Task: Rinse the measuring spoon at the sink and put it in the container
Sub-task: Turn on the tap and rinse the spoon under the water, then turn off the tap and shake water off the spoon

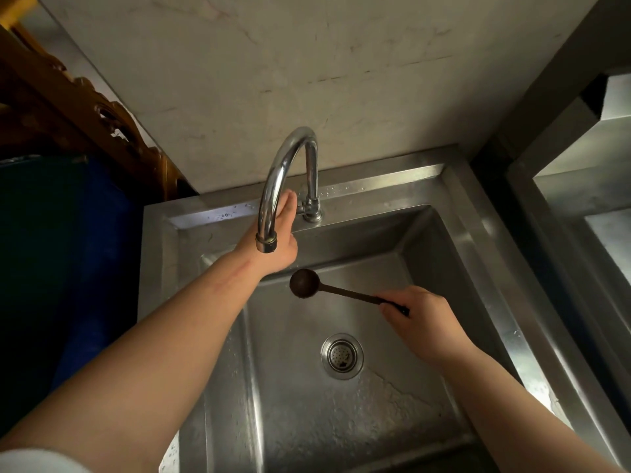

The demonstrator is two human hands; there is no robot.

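A dark brown measuring spoon point(305, 283) with a round bowl and a long thin handle is held over the steel sink point(454, 199). My right hand point(418, 319) grips the end of its handle, bowl pointing left, just right of and below the spout. My left hand point(281, 245) reaches behind the chrome gooseneck faucet point(278, 186) toward its base; its fingers are partly hidden by the spout. No water runs from the spout. No container is in view.
The drain strainer point(341, 356) sits in the middle of the wet basin. A stone wall point(307, 63) rises behind the sink. A blue bin point(68, 250) and carved wooden furniture point(85, 107) stand at left. A steel counter point(580, 186) adjoins at right.
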